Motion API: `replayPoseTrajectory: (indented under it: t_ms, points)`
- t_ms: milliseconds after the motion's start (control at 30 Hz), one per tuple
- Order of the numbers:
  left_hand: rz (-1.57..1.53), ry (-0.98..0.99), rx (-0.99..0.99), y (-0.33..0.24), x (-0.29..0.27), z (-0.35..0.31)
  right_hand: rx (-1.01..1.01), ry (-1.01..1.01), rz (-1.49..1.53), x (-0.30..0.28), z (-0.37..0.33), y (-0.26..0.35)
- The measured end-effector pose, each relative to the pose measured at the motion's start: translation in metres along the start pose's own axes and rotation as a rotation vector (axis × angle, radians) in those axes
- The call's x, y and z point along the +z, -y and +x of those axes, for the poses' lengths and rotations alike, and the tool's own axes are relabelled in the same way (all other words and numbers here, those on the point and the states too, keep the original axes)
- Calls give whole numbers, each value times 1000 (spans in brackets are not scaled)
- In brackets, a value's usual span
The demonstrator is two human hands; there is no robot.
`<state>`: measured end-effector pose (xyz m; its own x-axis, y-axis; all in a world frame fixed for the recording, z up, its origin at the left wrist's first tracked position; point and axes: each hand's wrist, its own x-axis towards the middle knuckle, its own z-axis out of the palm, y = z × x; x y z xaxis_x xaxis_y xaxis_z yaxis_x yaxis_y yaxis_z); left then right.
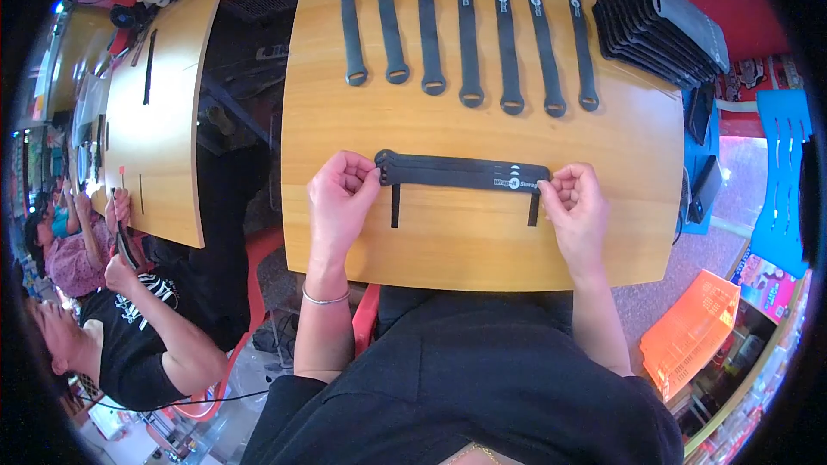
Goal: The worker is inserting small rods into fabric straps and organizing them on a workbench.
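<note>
A small stack of black hook-and-loop straps [457, 171] with white print stretches between my two hands, just in front of me. My left hand [343, 194] pinches its rounded, slotted end between thumb and fingers. At the other, square end my right hand [575, 201] has a similar pinch on the corner. Two short black strips, a left one [395, 207] and a right one [533, 209], show on the table below the straps; their upper ends are hidden. Farther off, several single black straps [468, 39] lie side by side in a row, slotted ends toward me.
A tall pile of black straps [659, 26] sits at the table's [388, 263] far right corner. An orange plastic basket [692, 331] and a blue plastic piece [782, 181] are on the right. At left, a co-worker in black [138, 327] handles a dark strip beside another table [172, 138].
</note>
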<state>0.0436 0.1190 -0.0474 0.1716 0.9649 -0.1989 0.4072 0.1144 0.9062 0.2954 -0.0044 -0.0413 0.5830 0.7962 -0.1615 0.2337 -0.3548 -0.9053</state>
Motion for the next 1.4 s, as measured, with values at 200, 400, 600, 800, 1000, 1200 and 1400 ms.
replayPoseTrajectory:
  t_ms: [200, 400, 600, 800, 1000, 1200, 1400]
  points:
    - [-6, -2, -4, 2, 0, -1, -2, 2, 1, 1, 0, 0]
    - [-15, -1, 2, 0, -1, -2, -5, 5, 45, 2, -2, 0]
    - [-14, -8, 30, 3, -2, -3, -21, 1, -1, 2, -3, 1]
    - [-9, -25, 36, 5, 0, -5, -26, 3, 10, 1, -4, -1]
    - [44, -28, 42, 3, -1, -5, -41, -13, -20, 1, -5, 0]
    - [30, -41, 69, 1, -1, -6, -32, -9, -34, 3, -3, 0]
    - [20, -36, 61, 8, 2, -5, -68, -28, -44, 2, -4, -4]
